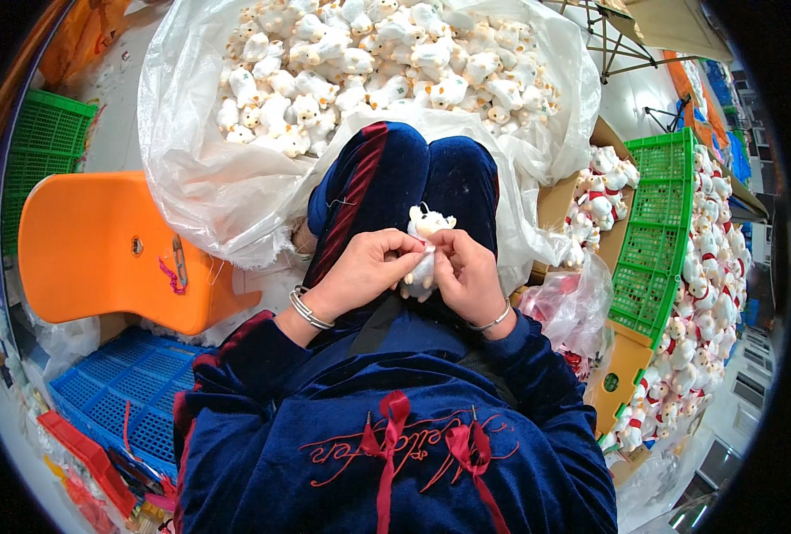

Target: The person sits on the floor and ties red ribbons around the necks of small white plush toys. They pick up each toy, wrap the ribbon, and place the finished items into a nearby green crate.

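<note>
At the far left, a green plastic mesh crate (46, 147) is seen beyond an orange plastic stool (79, 245), on which a slim grey metal tool (180, 260) and a tangle of bright pink thread (172, 277) are laid. Below it, a blue plastic lattice basket (133, 383) is placed. By the left hand (369, 267), thumb and forefinger are pinched together at the neck of a small white plush toy (426, 222), where a bit of red is seen. The toy is held upright above the lap, in front of a translucent white plastic sack (174, 125) filled with similar toys (386, 62). By the right hand (468, 278), bent fingers are closed on the neck's other side. Farther right, red-trimmed white toys (711, 294) are heaped beyond a green plastic lattice panel (652, 236).
</note>
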